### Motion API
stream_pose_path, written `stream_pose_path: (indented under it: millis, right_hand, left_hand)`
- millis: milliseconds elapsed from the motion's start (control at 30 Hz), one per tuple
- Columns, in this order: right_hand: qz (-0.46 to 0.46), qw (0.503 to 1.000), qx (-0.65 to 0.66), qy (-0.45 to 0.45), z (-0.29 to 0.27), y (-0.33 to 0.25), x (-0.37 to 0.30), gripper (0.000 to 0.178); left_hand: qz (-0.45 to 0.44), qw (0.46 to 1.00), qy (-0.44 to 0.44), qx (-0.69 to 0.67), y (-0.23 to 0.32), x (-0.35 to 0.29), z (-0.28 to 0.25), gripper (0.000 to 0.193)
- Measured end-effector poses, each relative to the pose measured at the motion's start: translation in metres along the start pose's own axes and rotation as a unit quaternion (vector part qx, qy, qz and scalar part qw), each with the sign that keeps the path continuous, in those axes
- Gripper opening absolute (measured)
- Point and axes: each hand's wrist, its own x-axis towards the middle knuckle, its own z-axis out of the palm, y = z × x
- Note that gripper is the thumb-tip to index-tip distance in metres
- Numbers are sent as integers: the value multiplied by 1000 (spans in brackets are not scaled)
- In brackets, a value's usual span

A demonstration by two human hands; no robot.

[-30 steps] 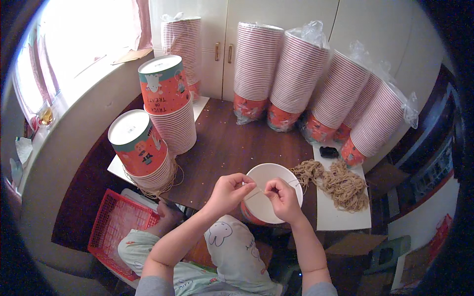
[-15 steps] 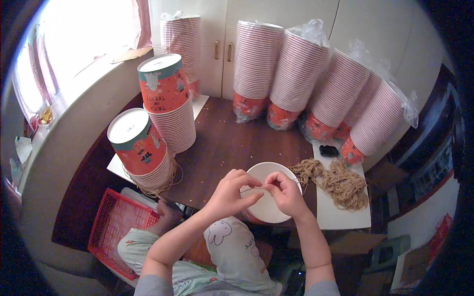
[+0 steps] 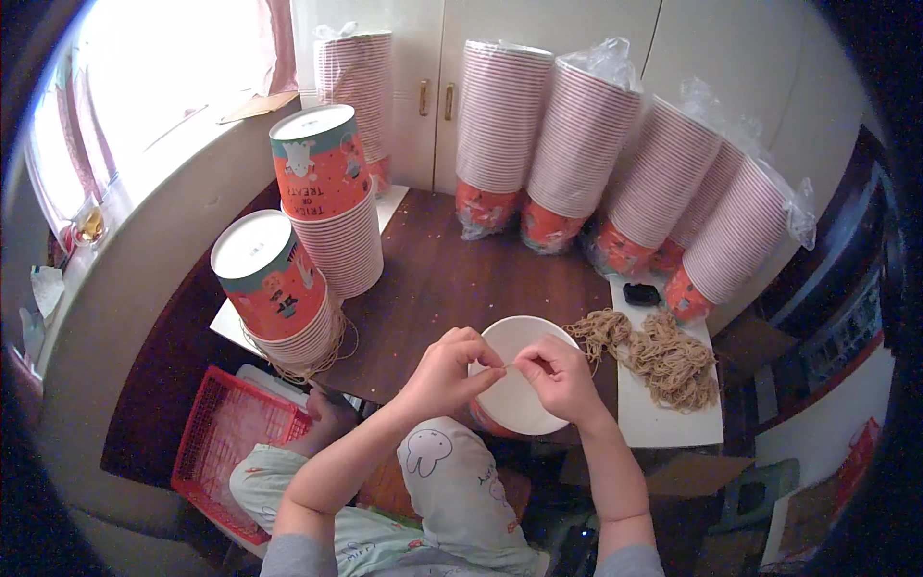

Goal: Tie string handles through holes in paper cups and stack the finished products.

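A white-lined paper bucket [image 3: 514,404] stands mouth up at the table's front edge, its orange printed side showing below the rim. Above its opening, my left hand [image 3: 452,370] pinches thumb and forefinger together. Close beside it, my right hand [image 3: 558,380] is closed too, thumb against curled fingers. A thin pale string [image 3: 511,366] shows faintly between the two pinches; most of it is hidden by the fingers. To the right of the bucket lies a loose heap of tan string [image 3: 673,361], some of it reaching toward the bucket's rim.
Upside-down bucket stacks [image 3: 332,231] stand at the left, tan string round the nearer stack [image 3: 303,346]. Several plastic-wrapped stacks [image 3: 577,144] line the back. A small black object [image 3: 641,294] lies on the white board [image 3: 663,428]. A red basket [image 3: 197,433] sits lower left.
My left thumb has closed against the forefinger, where a gap showed before. My right hand has shifted slightly right and turned. The bucket has stayed put.
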Motion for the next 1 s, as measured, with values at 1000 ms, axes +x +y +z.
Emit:
stream_pose_path:
  millis: [1000]
  right_hand:
    - [-4,920,-383,81,-28,21,-8,20]
  left_hand:
    - [-83,984,-45,-151,-45,-32,-7,25]
